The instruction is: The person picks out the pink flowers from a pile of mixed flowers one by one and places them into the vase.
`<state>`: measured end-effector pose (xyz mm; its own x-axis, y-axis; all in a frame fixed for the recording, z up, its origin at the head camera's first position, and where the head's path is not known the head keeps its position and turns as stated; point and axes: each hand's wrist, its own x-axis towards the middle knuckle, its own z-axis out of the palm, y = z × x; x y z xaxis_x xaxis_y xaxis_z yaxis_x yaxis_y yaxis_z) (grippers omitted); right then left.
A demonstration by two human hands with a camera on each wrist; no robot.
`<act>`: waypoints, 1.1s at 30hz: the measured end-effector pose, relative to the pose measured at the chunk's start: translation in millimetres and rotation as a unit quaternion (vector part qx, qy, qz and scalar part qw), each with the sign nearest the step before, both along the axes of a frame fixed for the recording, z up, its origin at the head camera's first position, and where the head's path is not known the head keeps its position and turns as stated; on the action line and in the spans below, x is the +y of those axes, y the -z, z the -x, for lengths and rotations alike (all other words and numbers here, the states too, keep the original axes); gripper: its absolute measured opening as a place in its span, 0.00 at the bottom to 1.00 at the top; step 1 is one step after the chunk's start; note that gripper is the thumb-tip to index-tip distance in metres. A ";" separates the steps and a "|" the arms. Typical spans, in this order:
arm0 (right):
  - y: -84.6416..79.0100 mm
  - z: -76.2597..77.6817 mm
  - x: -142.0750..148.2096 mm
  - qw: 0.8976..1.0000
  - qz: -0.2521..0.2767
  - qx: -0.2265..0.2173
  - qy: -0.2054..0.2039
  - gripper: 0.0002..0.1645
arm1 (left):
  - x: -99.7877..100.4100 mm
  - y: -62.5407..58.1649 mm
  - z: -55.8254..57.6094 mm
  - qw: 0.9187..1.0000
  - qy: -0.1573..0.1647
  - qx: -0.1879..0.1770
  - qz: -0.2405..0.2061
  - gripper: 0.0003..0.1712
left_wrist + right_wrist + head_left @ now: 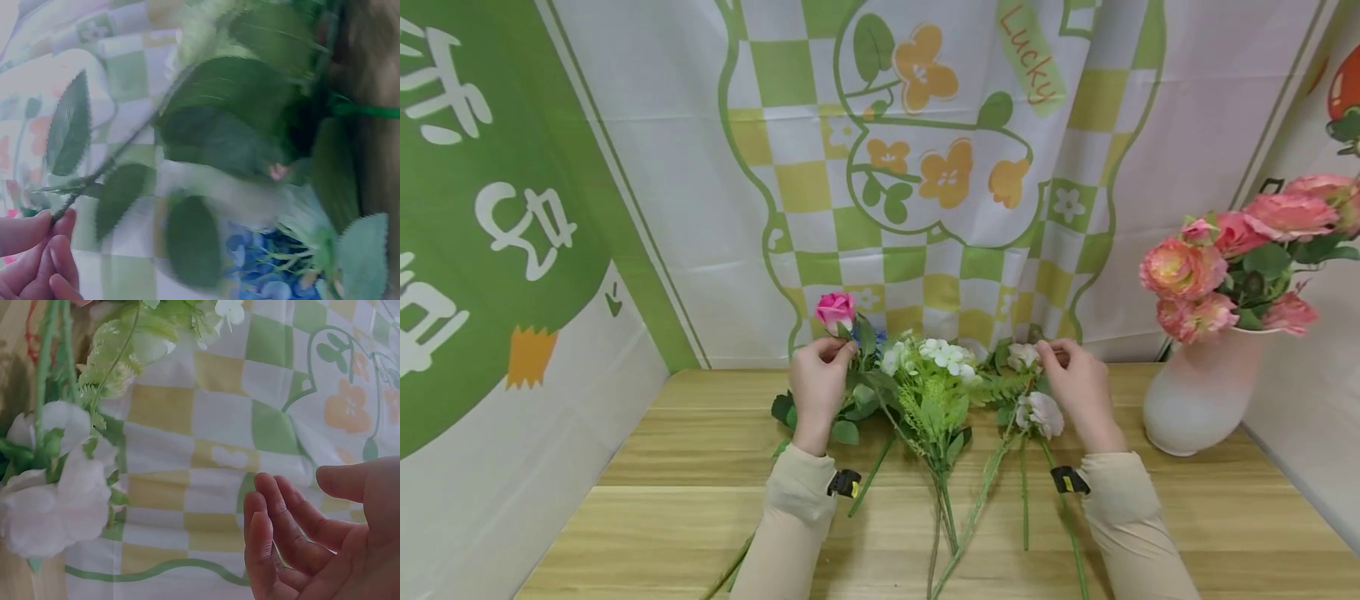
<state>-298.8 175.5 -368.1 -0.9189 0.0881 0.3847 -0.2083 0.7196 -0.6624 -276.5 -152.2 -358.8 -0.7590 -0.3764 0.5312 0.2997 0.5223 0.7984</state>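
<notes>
My left hand (820,385) pinches the leafy stem of a pink rose (836,312) just below its bloom. In the left wrist view, thumb and fingers (42,265) meet around that stem (122,149), and a blue flower (269,259) shows beneath the leaves. My right hand (1081,392) is beside pale pink flowers (1040,415) on the right. In the right wrist view its fingers (289,515) are loosely bent, the thumb stands apart, and nothing is held. Between the hands lies a bunch of white flowers (947,357) with light green foliage (931,407).
A white vase (1202,396) with pink and orange flowers (1183,271) stands on the wooden table (670,483) at right. Long green stems (973,508) reach toward the table's near side. A checked cloth (850,217) hangs behind; another stem (730,567) lies front left.
</notes>
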 end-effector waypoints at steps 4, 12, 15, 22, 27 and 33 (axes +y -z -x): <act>-5.1 -3.0 -6.2 1.000 0.000 0.009 -0.006 0.34 | 0.6 -9.6 -6.3 0.998 0.002 0.055 -0.023 0.07; -15.0 -11.1 -21.8 0.999 0.009 0.028 -0.023 0.29 | 10.1 -15.2 -11.8 0.995 0.007 0.099 -0.028 0.05; -17.0 -11.9 -28.5 0.999 0.018 0.034 -0.036 0.25 | 16.3 -15.5 -11.9 0.995 0.007 0.101 -0.028 0.05; -21.2 -11.5 -42.3 0.997 0.015 0.063 -0.048 0.21 | 29.8 -17.1 -11.3 0.991 0.031 0.117 -0.054 0.05; -25.5 -14.0 -51.1 0.994 0.028 0.087 -0.056 0.16 | 40.1 -17.8 -9.7 0.988 0.036 0.126 -0.077 0.05; -30.1 -18.2 -63.7 0.986 0.054 0.138 -0.075 0.12 | 53.7 -20.3 -10.0 0.987 0.043 0.119 -0.100 0.06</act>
<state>-280.5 111.9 -338.0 -0.7860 0.0127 0.6181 -0.4906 0.5956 -0.6360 -266.5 -98.4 -338.5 -0.6547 -0.4319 0.6203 0.5276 0.3267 0.7842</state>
